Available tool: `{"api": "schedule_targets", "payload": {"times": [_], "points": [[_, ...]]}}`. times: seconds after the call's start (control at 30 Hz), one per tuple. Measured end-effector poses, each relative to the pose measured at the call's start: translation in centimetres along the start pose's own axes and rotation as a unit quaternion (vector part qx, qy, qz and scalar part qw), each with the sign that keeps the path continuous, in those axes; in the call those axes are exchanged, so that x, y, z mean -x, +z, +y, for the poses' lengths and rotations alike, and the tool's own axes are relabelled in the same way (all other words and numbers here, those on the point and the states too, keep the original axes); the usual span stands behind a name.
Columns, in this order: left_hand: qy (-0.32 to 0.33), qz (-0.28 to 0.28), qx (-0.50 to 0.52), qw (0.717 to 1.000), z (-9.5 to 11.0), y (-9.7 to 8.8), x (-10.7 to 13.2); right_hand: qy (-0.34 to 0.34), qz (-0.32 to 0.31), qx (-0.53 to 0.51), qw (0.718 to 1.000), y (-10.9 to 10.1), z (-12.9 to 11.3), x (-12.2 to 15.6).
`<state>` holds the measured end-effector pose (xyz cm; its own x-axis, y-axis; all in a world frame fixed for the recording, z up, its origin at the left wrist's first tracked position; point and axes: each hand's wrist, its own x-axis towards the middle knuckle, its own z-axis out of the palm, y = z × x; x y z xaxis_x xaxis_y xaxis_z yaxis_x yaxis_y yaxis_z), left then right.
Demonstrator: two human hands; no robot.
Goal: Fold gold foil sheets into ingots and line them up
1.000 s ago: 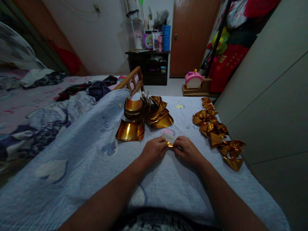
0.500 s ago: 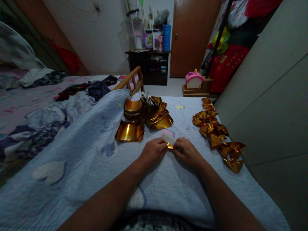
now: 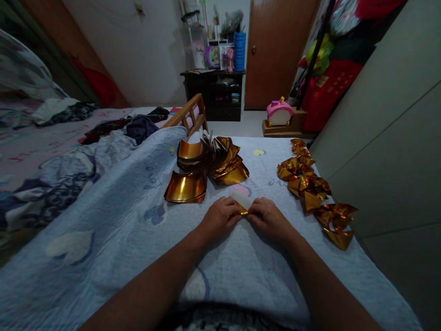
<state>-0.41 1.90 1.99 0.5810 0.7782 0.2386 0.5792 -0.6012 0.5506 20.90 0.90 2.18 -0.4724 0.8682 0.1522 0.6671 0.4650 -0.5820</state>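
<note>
Blue quilt [image 3: 262, 276] beneath — left hand [image 3: 219, 216] and right hand [image 3: 270, 217] pinch gold-and-white sheet [image 3: 242, 199] — even pressure both sides should keep fold straight.

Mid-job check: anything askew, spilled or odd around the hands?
Nothing seems spilled. The gold sheets lie in uneven, splayed stacks, and the folded gold pieces straggle along the right edge of the blue quilt, which looks precarious.

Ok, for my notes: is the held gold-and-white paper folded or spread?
Partly folded: the paper shows a gold strip along its white part, between the left hand and right hand.
</note>
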Motion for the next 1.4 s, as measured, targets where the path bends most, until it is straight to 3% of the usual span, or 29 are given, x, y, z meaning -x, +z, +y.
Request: {"api": "schedule_targets", "payload": {"times": [0.57,1.4], "points": [[-0.04,-0.017,0.026,0.999,0.1,-0.2,-0.3,0.067,-0.033,0.036,0.997,-0.1,0.2,-0.4],[-0.103,-0.009,-0.033,0.994,0.6,0.4,-0.4,0.131,0.015,0.118,0.984,0.8,-0.7,-0.5]]}}
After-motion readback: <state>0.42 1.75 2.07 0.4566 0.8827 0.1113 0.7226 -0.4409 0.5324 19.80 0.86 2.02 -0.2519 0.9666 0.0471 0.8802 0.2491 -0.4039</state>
